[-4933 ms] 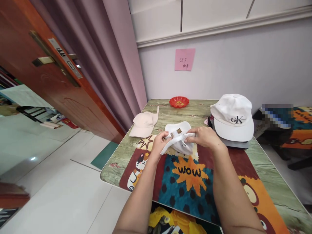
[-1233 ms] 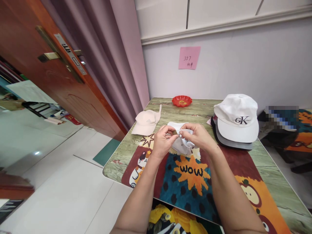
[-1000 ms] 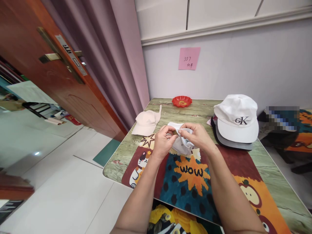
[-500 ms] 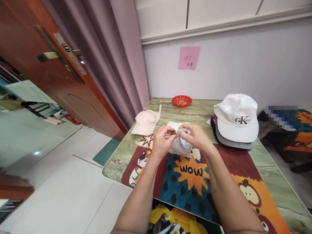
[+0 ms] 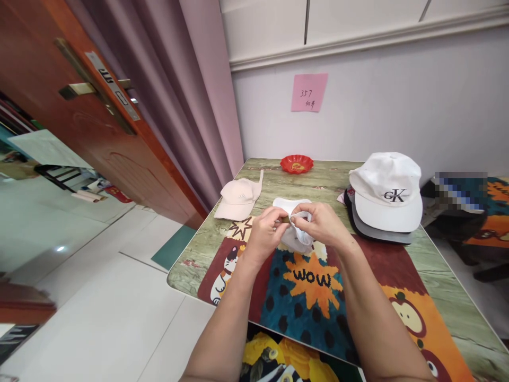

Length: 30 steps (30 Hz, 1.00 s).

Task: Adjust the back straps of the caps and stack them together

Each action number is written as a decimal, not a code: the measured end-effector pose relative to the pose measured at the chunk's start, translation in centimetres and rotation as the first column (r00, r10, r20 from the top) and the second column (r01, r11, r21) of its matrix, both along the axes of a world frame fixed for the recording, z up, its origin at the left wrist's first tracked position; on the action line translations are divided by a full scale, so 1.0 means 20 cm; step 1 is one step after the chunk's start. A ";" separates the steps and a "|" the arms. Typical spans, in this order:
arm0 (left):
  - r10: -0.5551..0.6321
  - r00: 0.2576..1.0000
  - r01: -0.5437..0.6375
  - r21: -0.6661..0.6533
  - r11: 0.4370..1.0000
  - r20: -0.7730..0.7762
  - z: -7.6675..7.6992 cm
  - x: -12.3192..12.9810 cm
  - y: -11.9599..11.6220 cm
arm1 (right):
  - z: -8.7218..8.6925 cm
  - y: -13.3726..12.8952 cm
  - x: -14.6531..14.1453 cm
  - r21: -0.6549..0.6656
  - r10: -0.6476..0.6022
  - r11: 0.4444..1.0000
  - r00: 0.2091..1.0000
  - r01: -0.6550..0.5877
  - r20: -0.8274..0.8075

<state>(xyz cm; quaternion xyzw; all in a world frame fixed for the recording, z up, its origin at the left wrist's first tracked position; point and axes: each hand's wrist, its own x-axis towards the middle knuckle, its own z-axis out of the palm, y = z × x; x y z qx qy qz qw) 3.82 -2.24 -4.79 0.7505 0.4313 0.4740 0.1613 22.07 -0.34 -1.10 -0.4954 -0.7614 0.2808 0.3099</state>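
Note:
A small white cap [image 5: 293, 243] lies on the patterned mat, partly covered by my hands. My left hand [image 5: 264, 233] is closed in a pinch on a small brownish piece, perhaps a buckle, at the cap's strap. With thumb and forefinger together, my right hand [image 5: 321, 225] grips the white strap close beside it. The fingertips of both hands nearly meet, so the fastening is mostly hidden. To the left, a pale pink cap [image 5: 237, 199] rests with its strap end sticking up. On the right, a white cap with black letters [image 5: 387, 191] tops a stack of darker caps.
A red scalloped dish [image 5: 296, 164] stands at the table's back edge, below a pink note [image 5: 309, 93] on the wall. The colourful mat [image 5: 306, 323] covers the table's front part. A wooden door [image 5: 159, 154] and a curtain [image 5: 199, 85] border the left side.
My fingertips have shifted slightly at the strap, and the brownish piece is now more covered by my left fingers. The other caps stay where they were.

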 end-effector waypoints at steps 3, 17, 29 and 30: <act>-0.013 0.999 0.014 0.018 1.000 -0.040 0.00 0.00 -0.01 | 0.01 0.00 0.01 0.009 0.012 1.000 1.000 -0.012 0.025; 0.271 0.709 0.141 -0.507 0.850 0.651 0.00 0.09 0.00 | -0.07 0.05 -0.04 -0.055 0.010 0.998 0.983 -0.021 -0.184; 0.348 0.481 0.370 -0.546 0.752 0.805 0.00 0.06 0.00 | -0.09 0.05 -0.03 -0.079 -0.018 0.997 0.984 0.005 -0.176; 0.349 0.481 0.365 -0.546 0.754 0.804 0.00 0.06 0.01 | -0.09 0.05 -0.03 -0.070 -0.016 0.998 0.985 0.004 -0.173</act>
